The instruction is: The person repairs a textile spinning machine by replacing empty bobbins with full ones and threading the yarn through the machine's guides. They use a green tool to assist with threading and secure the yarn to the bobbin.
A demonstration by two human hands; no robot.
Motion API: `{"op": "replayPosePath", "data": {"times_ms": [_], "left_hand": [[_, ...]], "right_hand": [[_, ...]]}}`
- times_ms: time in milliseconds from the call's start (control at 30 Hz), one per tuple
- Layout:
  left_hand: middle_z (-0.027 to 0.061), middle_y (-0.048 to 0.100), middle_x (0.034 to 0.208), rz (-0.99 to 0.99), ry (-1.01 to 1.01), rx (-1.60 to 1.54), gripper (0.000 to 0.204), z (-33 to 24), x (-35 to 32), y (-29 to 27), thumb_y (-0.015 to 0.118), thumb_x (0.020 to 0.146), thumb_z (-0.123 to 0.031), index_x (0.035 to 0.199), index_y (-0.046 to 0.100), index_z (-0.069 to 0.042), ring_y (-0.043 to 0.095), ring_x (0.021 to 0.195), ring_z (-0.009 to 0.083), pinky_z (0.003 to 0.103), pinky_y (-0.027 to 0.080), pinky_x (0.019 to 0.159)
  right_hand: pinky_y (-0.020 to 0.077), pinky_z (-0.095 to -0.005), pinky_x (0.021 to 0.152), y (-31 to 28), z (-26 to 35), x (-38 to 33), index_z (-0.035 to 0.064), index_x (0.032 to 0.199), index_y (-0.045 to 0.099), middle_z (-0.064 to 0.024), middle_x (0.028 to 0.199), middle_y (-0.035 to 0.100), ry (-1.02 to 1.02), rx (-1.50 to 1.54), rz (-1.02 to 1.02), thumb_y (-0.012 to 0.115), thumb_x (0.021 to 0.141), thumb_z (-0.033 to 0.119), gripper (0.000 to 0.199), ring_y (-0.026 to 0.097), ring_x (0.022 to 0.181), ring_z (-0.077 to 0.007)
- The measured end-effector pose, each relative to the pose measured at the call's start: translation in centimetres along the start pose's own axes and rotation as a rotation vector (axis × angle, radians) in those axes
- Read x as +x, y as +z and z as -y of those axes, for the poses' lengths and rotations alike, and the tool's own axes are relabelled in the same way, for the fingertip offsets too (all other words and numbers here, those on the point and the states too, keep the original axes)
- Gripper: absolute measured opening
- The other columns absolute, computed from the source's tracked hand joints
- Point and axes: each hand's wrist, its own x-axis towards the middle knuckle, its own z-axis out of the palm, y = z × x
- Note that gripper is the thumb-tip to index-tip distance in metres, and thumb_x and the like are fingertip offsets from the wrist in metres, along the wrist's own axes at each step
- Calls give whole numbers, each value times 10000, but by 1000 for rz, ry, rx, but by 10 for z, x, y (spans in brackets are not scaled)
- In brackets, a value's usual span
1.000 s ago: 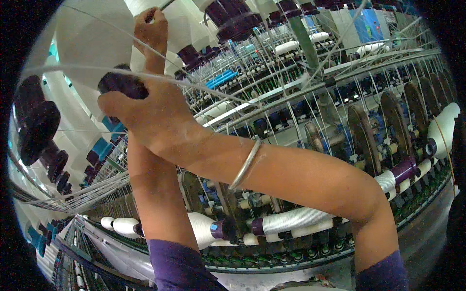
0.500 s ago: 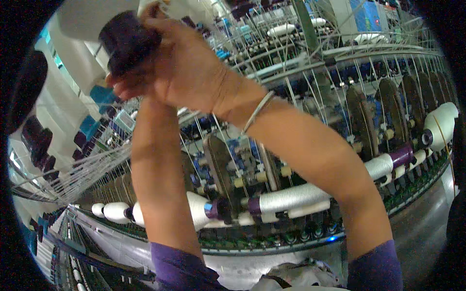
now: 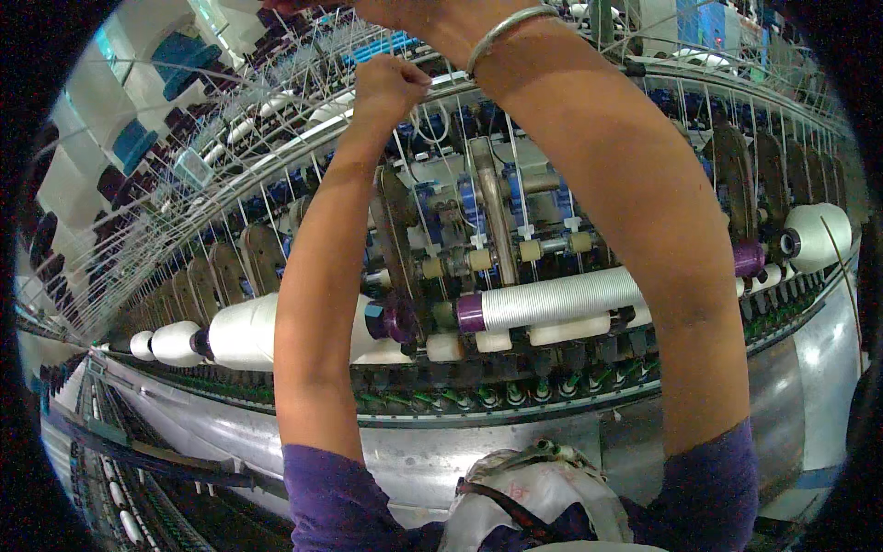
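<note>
Both arms, in purple sleeves, are raised across a spinning machine. My left hand (image 3: pixel 391 85) is closed, its fingers curled together near a horizontal rail (image 3: pixel 336 124); a thin thread may be in it, but I cannot make it out. My right hand (image 3: pixel 405 11) reaches up to the top edge of the view, a metal bangle (image 3: pixel 501 35) on its wrist. Most of its fingers are cut off or unclear. Below, between my arms, lies a thinly wound yarn package (image 3: pixel 563 302) on a purple tube. A fuller white yarn package (image 3: pixel 246 333) sits behind my left forearm.
Dark upright arms (image 3: pixel 394 239) and rollers (image 3: pixel 480 259) line the machine. A white yarn cone (image 3: pixel 817 236) is at far right. Large white packages on dark tubes (image 3: pixel 184 63) hang at upper left. A metal ledge (image 3: pixel 460 442) runs along the near side.
My right hand has moved up and right; the dark tube it held at upper left is out of sight. My left hand, hidden behind it earlier, now shows closed. The view has shifted.
</note>
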Motion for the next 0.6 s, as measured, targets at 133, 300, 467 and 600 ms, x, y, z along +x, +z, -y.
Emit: {"op": "replayPosePath", "data": {"times_ms": [133, 300, 467, 600], "left_hand": [[131, 664, 646, -170, 156, -104, 140, 15, 4, 16, 746, 671, -219, 726, 745, -91, 662, 611, 245, 341, 538, 646], [132, 674, 766, 113, 75, -387, 259, 42, 11, 50, 683, 759, -271, 813, 704, -18, 643, 699, 264, 328, 505, 676], [136, 670, 941, 366, -74, -595, 345, 49, 14, 40, 601, 828, -330, 966, 682, -24, 627, 830, 257, 324, 475, 749], [115, 668, 913, 437, -139, -507, 375, 33, 11, 25, 545, 872, -352, 999, 673, -24, 610, 861, 213, 329, 458, 759]], "right_hand": [[411, -301, 586, 5, -6, 3, -25, 837, 634, -71, 702, 605, -130, 9, 170, 726, 761, 248, 298, 537, 613, -149], [425, -367, 659, -14, -34, -7, -44, 922, 601, -102, 820, 605, -363, -140, 160, 704, 802, 356, 430, 539, 712, -203], [487, -288, 708, -36, -136, -108, 1, 1235, 497, -94, 1045, 616, 313, -266, -279, 665, 783, 57, 485, 600, 782, -171], [495, -328, 714, -54, -215, -111, 30, 1377, 369, -137, 1216, 518, 352, -587, -478, 679, 729, 17, 718, 593, 820, -219]]}}
